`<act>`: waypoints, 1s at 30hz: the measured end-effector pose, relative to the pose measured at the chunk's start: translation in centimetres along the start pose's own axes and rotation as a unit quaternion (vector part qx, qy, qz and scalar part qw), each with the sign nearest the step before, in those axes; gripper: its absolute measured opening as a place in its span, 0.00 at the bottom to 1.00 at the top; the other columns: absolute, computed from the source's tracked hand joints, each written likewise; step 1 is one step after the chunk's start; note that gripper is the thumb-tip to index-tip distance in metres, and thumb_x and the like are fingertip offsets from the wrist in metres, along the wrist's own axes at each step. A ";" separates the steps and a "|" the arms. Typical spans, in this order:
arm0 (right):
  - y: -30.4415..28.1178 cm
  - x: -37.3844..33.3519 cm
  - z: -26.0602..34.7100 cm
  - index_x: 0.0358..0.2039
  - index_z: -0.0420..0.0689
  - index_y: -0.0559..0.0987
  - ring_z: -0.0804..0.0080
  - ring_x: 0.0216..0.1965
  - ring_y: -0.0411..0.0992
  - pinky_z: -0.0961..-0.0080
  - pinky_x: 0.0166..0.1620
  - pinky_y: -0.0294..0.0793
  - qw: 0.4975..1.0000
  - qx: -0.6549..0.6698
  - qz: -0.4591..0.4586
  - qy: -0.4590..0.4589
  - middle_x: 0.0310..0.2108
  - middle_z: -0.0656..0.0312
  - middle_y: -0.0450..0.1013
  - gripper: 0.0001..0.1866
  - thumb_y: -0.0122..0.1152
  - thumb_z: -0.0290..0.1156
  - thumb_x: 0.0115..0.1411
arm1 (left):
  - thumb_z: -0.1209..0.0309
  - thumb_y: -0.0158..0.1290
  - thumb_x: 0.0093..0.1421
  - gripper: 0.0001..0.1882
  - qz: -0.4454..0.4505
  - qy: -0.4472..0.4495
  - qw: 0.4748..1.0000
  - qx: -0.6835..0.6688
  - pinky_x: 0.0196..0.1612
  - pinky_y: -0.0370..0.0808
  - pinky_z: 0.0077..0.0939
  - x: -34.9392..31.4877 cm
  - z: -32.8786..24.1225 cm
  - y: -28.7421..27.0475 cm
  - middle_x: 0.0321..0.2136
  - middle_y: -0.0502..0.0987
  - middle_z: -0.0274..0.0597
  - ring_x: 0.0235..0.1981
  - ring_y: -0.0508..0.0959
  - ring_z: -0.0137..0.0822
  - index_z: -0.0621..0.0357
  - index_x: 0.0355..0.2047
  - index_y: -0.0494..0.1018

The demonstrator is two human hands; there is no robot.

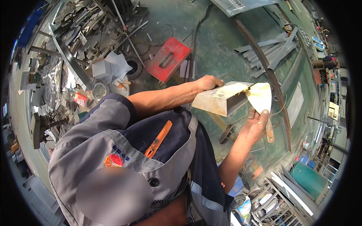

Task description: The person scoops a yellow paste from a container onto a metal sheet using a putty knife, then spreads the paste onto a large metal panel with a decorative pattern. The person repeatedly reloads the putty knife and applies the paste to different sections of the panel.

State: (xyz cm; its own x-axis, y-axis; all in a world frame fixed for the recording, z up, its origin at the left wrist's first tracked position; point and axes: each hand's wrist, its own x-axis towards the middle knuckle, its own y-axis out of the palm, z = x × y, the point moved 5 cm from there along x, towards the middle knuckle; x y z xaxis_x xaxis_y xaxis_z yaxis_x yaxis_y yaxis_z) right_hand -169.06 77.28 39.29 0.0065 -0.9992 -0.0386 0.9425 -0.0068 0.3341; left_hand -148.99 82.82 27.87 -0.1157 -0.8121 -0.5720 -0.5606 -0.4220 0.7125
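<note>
My left hand (pixel 208 82) grips the far side of a hollow, angular sheet-metal piece (pixel 209 102), its fingers partly hidden behind it. Pale yellow paste (pixel 234 89) is smeared along the upper face of this piece. In my right hand (pixel 253 129) is a putty knife (pixel 270 132) with a worn wooden handle. Its wide blade is coated with the same yellow paste and meets the piece's right end, thumb and fingers closed round its lower part. A small dab of paste sits on a right finger.
A red toolbox (pixel 168 59) lies on the green floor beyond my left arm. Metal strips (pixel 269 52) are stacked past a long dark beam (pixel 260 52). Scrap and offcuts pile up at left. A metal rack (pixel 277 203) stands lower right, near a green drum (pixel 309 180).
</note>
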 end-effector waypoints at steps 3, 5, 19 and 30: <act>1.0 -0.7 -0.8 0.59 0.31 0.69 0.64 0.55 0.74 0.70 0.57 0.75 0.999 0.034 0.024 0.013 0.55 0.51 0.73 0.24 0.57 0.34 0.69 | 0.78 0.50 0.64 0.05 0.003 0.010 1.000 -0.006 0.35 0.76 0.29 0.1 -0.1 0.3 0.30 0.76 0.37 0.30 0.79 0.29 0.64 0.32 0.75; 1.2 -0.8 -1.5 0.59 0.31 0.68 0.62 0.57 0.72 0.67 0.60 0.73 0.996 0.071 0.036 0.036 0.56 0.50 0.72 0.24 0.55 0.36 0.70 | 0.78 0.49 0.64 0.05 0.025 0.015 0.999 -0.012 0.35 0.76 0.29 0.7 0.3 -0.1 0.31 0.76 0.37 0.30 0.79 0.29 0.65 0.33 0.75; 0.6 -2.3 -5.3 0.55 0.42 0.75 0.69 0.49 0.76 0.63 0.55 0.76 0.928 0.261 0.048 0.261 0.49 0.60 0.77 0.23 0.56 0.46 0.69 | 0.79 0.47 0.62 0.05 0.045 0.173 0.983 -0.026 0.32 0.77 0.29 -0.3 -2.4 1.1 0.29 0.74 0.39 0.27 0.77 0.33 0.55 0.35 0.70; 2.0 -1.1 2.2 0.56 0.30 0.71 0.66 0.45 0.77 0.69 0.50 0.79 0.994 -0.062 0.064 -0.064 0.49 0.52 0.76 0.21 0.58 0.32 0.69 | 0.81 0.48 0.60 0.06 0.012 0.269 0.959 0.092 0.29 0.71 0.23 0.1 -3.7 0.4 0.27 0.71 0.35 0.26 0.73 0.27 0.56 0.35 0.67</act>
State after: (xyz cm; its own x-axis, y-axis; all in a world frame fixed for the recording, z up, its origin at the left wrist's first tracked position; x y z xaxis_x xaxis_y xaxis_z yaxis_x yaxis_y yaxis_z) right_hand -167.91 78.25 42.12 0.0939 -0.9883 0.1201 0.9705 0.1178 0.2102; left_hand -146.22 81.08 29.64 0.2822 -0.9317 -0.2285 -0.7035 -0.3629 0.6110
